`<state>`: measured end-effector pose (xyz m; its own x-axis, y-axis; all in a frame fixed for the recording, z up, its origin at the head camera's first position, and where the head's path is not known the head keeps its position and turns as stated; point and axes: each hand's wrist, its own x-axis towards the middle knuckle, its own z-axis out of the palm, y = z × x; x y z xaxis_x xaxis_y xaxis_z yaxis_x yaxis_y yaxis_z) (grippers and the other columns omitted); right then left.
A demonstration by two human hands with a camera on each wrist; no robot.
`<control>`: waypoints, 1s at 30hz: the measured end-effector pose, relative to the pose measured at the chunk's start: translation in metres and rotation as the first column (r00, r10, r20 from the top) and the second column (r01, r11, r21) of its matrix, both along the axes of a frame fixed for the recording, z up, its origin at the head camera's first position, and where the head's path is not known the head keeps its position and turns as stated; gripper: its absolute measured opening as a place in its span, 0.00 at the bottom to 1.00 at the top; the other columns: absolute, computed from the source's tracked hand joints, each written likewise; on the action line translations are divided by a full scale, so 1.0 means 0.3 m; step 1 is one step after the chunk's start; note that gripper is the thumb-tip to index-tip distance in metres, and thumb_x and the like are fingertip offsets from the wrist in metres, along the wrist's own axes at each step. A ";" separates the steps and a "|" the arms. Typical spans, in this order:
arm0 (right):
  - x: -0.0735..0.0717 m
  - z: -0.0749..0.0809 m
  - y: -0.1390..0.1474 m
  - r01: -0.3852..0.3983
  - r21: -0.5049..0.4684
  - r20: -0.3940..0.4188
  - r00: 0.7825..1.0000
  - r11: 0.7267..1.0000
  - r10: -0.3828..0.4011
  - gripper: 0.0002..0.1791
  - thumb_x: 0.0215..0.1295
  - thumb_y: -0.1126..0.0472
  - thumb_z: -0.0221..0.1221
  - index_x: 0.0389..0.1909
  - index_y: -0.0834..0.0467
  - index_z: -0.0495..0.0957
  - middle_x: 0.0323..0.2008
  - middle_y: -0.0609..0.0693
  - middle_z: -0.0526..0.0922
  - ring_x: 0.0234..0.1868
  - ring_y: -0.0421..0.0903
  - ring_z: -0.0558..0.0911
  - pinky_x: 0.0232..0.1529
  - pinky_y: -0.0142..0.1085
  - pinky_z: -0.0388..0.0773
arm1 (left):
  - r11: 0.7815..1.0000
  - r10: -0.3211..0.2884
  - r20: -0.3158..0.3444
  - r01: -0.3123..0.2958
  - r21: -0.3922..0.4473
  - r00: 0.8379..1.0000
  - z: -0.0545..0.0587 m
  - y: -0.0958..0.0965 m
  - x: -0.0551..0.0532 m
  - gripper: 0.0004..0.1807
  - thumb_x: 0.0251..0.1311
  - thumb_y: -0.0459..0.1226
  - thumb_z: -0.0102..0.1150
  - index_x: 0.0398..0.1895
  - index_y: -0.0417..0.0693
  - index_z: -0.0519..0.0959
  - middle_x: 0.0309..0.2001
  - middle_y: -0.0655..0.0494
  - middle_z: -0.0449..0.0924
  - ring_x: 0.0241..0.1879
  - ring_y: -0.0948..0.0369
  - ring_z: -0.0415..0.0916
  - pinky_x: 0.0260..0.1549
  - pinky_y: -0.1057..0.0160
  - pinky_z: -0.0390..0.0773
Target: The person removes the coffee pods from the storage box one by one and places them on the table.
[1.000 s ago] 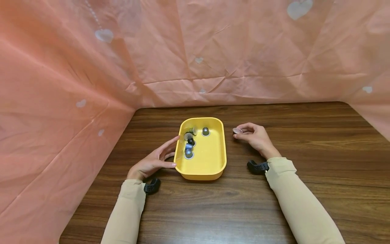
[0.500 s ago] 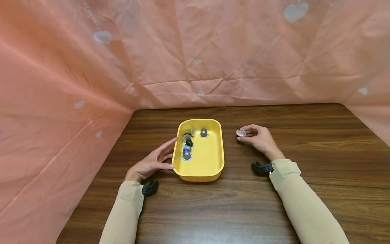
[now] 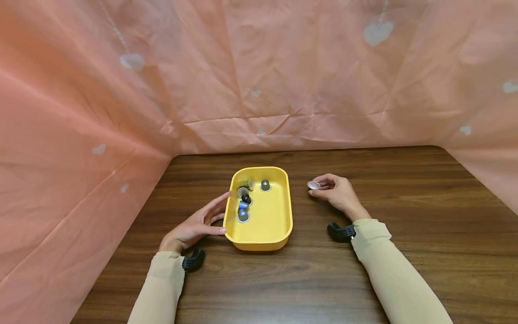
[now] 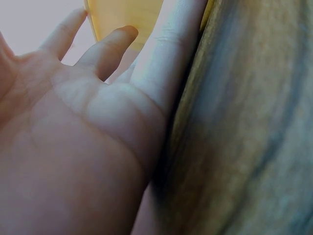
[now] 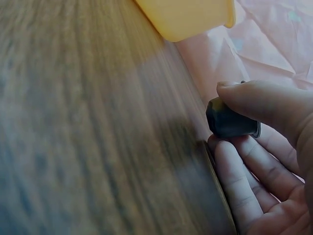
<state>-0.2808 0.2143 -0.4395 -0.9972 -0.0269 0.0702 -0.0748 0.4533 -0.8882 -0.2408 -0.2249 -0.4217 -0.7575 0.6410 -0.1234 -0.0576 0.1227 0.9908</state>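
A yellow plastic tray (image 3: 267, 234) stands on the table in the head view. Coffee capsules lie in it: a blue one (image 3: 243, 205), a black one (image 3: 245, 198), an upright grey one (image 3: 265, 185) near the back, and several others along the left side. My left hand (image 3: 194, 227) rests against the tray's left wall, its fingers and thumb fairly straight; the left wrist view shows its fingertips at the yellow wall. To the right of the tray, my right hand (image 3: 337, 193) pinches a dark coffee capsule (image 5: 230, 120) between thumb and fingers, its pale lid turned upward.
The dark wooden table (image 3: 259, 288) runs around the tray. Pink cloth (image 3: 303, 76) with pale hearts hangs along its back and sides. A black wrist device (image 3: 341, 232) sits by the right cuff, another (image 3: 193, 260) by the left.
The right hand has shifted slightly away from the tray with its capsule, whose lid now shows more. The whole head view has tilted up a little. The left hand stays at the tray.
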 end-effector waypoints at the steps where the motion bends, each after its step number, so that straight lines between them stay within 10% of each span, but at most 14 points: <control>1: 0.000 -0.002 0.000 0.003 0.003 -0.004 1.000 1.000 -0.003 0.24 0.63 0.55 0.78 0.56 0.62 0.86 0.52 0.61 0.89 0.43 0.36 0.85 0.42 0.24 0.80 | 1.000 0.002 -0.001 -0.002 -0.001 1.000 -0.001 0.001 0.000 0.58 0.66 0.28 0.70 0.90 0.59 0.44 0.89 0.49 0.41 0.83 0.39 0.53 0.61 0.62 0.82; 30: -0.031 0.020 0.016 -0.022 0.078 0.008 1.000 0.997 0.021 0.29 0.56 0.54 0.81 0.57 0.59 0.84 0.53 0.59 0.90 0.46 0.41 0.85 0.48 0.30 0.78 | 0.999 -0.015 -0.022 0.016 0.032 1.000 0.006 0.010 -0.030 0.58 0.67 0.28 0.70 0.91 0.57 0.43 0.89 0.48 0.39 0.82 0.39 0.53 0.61 0.62 0.81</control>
<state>-0.2901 0.2191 -0.4337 -0.9968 -0.0537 0.0595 -0.0788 0.5193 -0.8509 -0.2499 -0.2218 -0.4200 -0.7497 0.6562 -0.0859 -0.0340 0.0915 0.9952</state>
